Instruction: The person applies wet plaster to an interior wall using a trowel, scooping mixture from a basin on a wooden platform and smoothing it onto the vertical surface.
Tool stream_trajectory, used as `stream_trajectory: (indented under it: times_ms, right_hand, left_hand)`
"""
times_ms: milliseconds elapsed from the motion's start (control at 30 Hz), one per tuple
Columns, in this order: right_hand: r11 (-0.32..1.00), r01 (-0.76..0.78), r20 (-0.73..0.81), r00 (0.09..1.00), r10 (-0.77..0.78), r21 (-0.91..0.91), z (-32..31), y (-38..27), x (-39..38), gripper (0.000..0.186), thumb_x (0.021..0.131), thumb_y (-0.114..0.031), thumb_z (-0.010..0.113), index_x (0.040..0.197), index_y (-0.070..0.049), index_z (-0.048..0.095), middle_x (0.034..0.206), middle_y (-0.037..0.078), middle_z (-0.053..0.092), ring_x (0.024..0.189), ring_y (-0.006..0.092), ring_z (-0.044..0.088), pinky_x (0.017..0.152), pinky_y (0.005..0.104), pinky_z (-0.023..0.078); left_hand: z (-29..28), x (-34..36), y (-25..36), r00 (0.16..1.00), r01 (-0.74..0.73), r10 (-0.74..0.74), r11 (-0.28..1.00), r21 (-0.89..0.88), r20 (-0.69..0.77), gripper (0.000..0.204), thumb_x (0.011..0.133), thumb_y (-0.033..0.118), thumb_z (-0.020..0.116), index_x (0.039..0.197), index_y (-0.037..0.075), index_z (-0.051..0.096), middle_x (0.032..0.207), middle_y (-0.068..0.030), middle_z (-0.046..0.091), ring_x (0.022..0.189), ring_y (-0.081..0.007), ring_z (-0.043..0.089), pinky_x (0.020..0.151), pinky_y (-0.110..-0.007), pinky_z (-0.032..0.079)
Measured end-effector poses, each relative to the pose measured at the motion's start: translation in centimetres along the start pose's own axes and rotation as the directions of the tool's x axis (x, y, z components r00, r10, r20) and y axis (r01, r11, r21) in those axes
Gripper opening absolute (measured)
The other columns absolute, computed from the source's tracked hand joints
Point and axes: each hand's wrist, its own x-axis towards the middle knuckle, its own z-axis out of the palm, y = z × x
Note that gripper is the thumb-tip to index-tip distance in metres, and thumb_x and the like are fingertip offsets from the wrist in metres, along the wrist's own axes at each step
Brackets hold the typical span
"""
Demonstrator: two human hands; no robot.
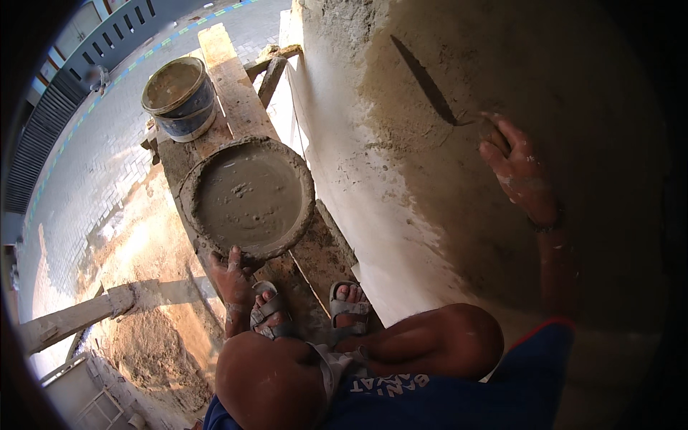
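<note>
My right hand (519, 168) is closed round the handle of a trowel (424, 80). Its long, narrow blade lies along the wall (412, 236), where a patch of wet, darker plaster spreads over the paler surface. At the near rim of a round basin (309, 204), my left hand (231, 276) grips the edge, with fingertips over the lip and the rest partly hidden. Wet grey mortar (247, 193), smooth with a few lumps, fills the basin. Dried mortar crusts its rim.
Wooden planks (228, 79) form a raised platform under the basin and my sandalled feet (349, 304). A mortar-stained bucket (188, 115) stands at its far end. Below left are a sand heap (154, 344) and a wooden pole (72, 324). Another person (99, 79) is far off on the paving.
</note>
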Motion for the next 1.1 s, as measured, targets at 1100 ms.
stream_trajectory:
  times_ms: [1100]
  right_hand:
    - [0.998, 0.058, 0.542, 0.837, -0.069, 0.037, -0.2, -9.7, 0.5, 0.046, 0.077, -0.023, 0.069, 0.115, -0.001, 0.053, 0.086, 0.008, 0.064, 0.076, 0.0245, 0.063, 0.071, 0.0362, 0.049]
  left_hand:
    - [0.7, 1.2, -2.0, 0.994, 0.096, -0.093, 0.995, -0.034, 0.063, 0.042, 0.091, 0.009, 0.056, 0.126, -0.002, 0.036, 0.116, -0.018, 0.049, 0.088, -0.0275, 0.061, 0.066, -0.038, 0.06]
